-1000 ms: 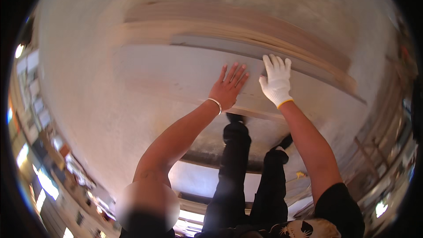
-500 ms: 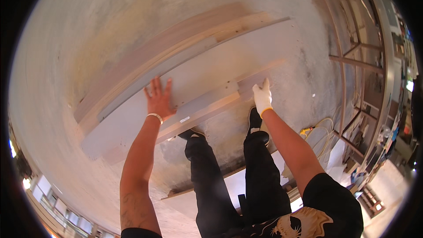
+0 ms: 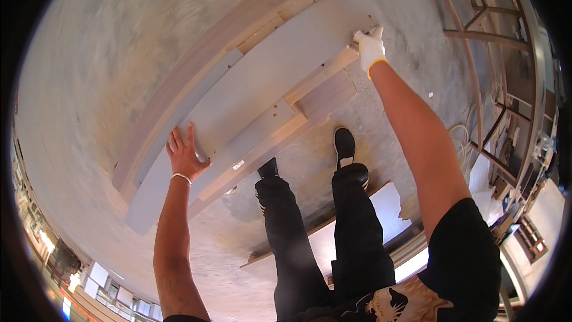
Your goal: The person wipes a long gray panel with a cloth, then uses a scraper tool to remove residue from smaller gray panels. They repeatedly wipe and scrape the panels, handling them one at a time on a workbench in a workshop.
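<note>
- Left hand [image 3: 186, 158]: bare, arm extended, fingers spread wide against the grey board [image 3: 268, 77] near its left end.
- Right hand [image 3: 370, 48]: knit-gloved, arm outstretched, curled round the board's edge near its right end.
- Smooth, long board: slanting atop wooden planks [image 3: 189, 74], above mottled floor [image 3: 89, 83].

L hand [image 3: 187, 160]: no glove, thin pale bracelet [image 3: 182, 176] round wrist. R hand [image 3: 370, 48]: wht knit work glove [image 3: 373, 58], yel. trim [image 3: 376, 67] at cuff. Blk short-slv tee, R sleeve [image 3: 466, 238] plain; front print [image 3: 405, 303] cream/tan w/ blk motif, partly cut off. Long blk trousers [image 3: 295, 256], few pale stripes [image 3: 261, 204] on outer L lower leg. Blk low shoes, R shoe [image 3: 344, 141] w/ pale sole edge, lt-col. sock [image 3: 346, 161] above; L shoe [image 3: 268, 168] mostly hidden.
</note>
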{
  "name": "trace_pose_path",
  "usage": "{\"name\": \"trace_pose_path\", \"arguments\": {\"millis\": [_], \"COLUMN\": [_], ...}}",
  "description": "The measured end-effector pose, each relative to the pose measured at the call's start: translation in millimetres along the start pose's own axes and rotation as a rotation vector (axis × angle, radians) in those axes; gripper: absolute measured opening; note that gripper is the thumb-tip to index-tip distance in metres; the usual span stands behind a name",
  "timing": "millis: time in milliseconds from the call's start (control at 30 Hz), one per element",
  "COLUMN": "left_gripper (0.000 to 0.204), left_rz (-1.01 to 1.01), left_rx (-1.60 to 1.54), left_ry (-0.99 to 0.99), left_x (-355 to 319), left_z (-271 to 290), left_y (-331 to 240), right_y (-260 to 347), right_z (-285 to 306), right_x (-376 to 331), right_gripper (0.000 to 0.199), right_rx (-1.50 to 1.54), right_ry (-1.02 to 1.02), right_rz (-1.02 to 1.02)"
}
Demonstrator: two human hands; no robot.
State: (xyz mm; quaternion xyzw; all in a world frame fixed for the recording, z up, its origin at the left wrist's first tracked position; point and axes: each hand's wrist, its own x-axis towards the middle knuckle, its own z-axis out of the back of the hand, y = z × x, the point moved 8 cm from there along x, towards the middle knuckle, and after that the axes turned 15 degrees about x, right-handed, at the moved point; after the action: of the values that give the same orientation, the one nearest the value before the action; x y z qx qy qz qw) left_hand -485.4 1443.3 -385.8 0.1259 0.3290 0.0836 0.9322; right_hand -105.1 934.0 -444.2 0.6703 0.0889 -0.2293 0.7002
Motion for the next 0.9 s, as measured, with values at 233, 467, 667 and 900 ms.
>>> {"name": "trace_pose_path", "arguments": {"millis": [233, 467, 667, 900], "left_gripper": [0.098, 0.074, 0.079, 0.076], "left_rz": [0.084, 0.05, 0.108, 0.163], "left_rx": [-0.382, -0.437, -0.41, -0.504], "left_ry": [-0.071, -0.092, -0.097, -0.23], "left_x": [45.8, 50.9, 44.7, 32.3], "left_z": [-14.3, -20.4, -13.8, -2.1], "left_y": [53.6, 57.5, 51.5, 44.1], "right_y": [-5.1, -21.5, -14.6, -8.5], "right_z": [30.0, 37.5, 35.2, 32.4], "right_x": [56.3, 77.3, 81.0, 89.5], "right_gripper": [0.08, 0.073, 0.071, 0.04], "right_rx": [0.227, 0.415, 0.354, 0.049], "right_ry": [0.07, 0.163, 0.164, 0.206], "right_rz": [-0.057, -0.106, -0.154, -0.235]}}
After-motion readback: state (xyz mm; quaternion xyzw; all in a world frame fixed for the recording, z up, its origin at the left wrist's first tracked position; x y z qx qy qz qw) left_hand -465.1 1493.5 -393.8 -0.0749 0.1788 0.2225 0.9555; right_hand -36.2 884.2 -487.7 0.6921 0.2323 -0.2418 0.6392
